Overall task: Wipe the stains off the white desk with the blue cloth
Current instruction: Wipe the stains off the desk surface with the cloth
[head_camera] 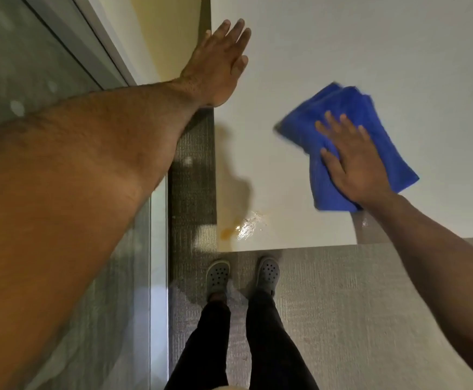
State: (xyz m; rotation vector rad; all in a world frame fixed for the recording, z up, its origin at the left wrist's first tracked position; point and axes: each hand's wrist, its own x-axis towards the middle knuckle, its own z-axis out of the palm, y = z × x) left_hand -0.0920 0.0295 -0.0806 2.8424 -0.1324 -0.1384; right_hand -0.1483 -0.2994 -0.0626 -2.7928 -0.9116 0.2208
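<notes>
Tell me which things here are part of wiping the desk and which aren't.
Part of the job: blue cloth, white desk, orange stain, wet patch, right hand.
Not part: grey clogs, carpet, glass wall.

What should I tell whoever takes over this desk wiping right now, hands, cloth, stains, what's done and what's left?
Left hand: open, flat on the left edge of the glossy white desk, holding nothing.
Right hand: palm pressed flat on the folded blue microfibre cloth, mid-desk towards the right.
Orange-brown wet stain: near the front left corner, apart from the cloth, not yet wiped.
Done: cannot tell from this view.
Left: probably slide the cloth to that stain and wipe it.
</notes>
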